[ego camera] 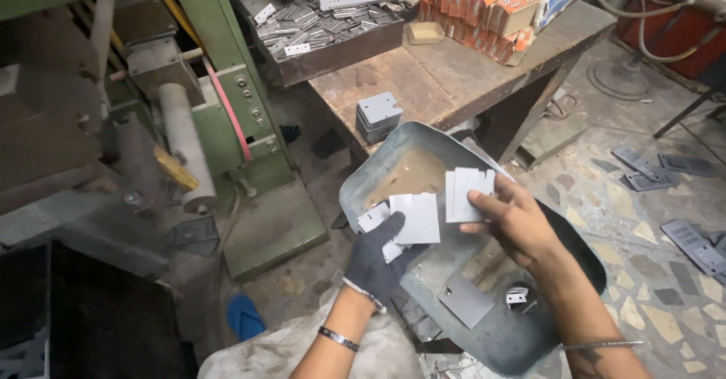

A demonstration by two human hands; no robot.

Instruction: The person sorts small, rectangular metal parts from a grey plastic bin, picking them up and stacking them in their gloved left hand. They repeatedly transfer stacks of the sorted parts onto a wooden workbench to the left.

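While your gloved left hand (378, 254) pinches notched metal plates (412, 219) over the tray (393, 160), your bare right hand's (514, 220) fingers clamp another plate (465, 194), keeping spills contained.

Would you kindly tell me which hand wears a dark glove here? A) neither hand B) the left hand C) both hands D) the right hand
B: the left hand is in a dark glove and holds metal plates over the tray, while the right hand is bare and grips a notched plate.
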